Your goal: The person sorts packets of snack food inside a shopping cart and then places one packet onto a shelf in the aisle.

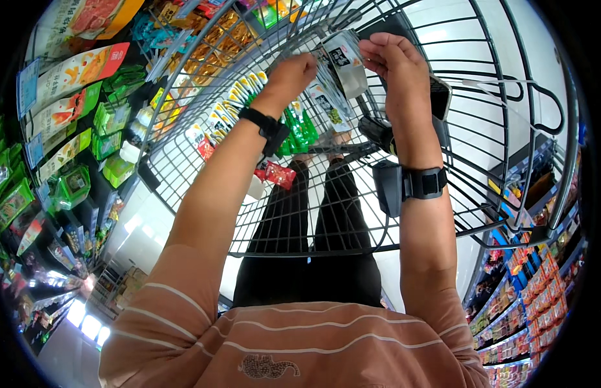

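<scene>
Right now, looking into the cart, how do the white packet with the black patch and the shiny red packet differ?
The white packet with the black patch is mostly pale, while the shiny red packet is bright red. The white packet is between the left hand and right hand; the red packet lies nearer the person's body, away from both hands. Both show against the dark wire shopping cart.

Green snack packets (111, 116) crowd the left side, pale blue price tags (27, 85) near them, gold-foil packets (219, 42) farther up. Lower right, orange-red packets (545, 284) line up in rows (tightly packed ones); the floor (539, 55) is white.
</scene>
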{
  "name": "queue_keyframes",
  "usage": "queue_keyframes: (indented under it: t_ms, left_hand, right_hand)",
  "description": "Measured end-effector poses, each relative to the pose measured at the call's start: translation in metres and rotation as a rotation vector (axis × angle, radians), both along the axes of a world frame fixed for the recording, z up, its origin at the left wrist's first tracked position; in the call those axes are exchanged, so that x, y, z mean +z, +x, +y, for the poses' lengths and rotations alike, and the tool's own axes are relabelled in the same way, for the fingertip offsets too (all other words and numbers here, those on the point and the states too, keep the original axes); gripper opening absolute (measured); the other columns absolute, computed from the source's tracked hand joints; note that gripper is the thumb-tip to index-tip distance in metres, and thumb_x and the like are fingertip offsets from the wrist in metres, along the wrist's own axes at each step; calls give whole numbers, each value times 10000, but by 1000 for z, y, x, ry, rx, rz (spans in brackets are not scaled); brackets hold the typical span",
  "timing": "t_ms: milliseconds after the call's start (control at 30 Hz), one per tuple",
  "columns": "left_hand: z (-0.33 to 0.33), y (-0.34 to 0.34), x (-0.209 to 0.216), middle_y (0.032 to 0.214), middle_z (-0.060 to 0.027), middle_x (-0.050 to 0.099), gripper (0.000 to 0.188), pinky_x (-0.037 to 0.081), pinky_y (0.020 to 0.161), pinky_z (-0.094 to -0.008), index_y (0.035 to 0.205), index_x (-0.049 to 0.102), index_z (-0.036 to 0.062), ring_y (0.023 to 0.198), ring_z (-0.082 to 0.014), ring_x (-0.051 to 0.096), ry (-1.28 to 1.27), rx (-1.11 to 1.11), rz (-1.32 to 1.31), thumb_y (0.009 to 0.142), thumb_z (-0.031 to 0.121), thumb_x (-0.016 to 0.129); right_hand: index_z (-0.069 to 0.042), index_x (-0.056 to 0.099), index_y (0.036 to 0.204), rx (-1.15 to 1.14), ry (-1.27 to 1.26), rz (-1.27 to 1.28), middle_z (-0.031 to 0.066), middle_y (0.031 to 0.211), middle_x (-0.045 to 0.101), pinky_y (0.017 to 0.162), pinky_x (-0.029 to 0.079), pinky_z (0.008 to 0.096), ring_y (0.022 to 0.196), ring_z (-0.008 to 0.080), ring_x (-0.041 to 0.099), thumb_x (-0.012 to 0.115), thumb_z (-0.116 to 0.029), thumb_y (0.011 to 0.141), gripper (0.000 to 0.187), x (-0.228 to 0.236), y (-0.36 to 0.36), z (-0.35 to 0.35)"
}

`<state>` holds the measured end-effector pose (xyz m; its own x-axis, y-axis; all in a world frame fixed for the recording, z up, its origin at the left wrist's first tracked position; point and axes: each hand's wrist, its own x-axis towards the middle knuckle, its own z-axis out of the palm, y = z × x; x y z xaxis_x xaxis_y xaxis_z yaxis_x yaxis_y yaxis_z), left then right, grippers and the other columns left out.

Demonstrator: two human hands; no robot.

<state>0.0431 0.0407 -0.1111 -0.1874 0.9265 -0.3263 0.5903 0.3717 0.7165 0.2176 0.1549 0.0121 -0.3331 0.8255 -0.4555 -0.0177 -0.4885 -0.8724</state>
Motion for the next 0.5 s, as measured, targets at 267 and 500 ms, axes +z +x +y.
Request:
queue_keyframes:
  t_ms: [267, 500]
  left_hand:
    - [-41, 60, -43, 1219, -177, 536, 753, 430, 984, -399, 1276, 450, 46, 1189, -348, 499, -210, 35, 176, 710, 395, 803]
    - [-47, 75, -68, 1110, -141, 547, 734, 421, 896, -463, 1216, 480, 63, 1089, -329, 523, -73, 111, 435, 681, 455, 793]
  right_hand:
    - [-2, 625, 1000, 26, -6, -34, 121, 947, 702, 810, 477, 291, 900, 172, 664, 456, -85, 872, 227, 0, 0, -3]
    - [-11, 630, 994, 30, -20, -13, 115, 946, 704, 824, 476, 289, 903, 171, 664, 468, -94, 889, 210, -4, 0, -3]
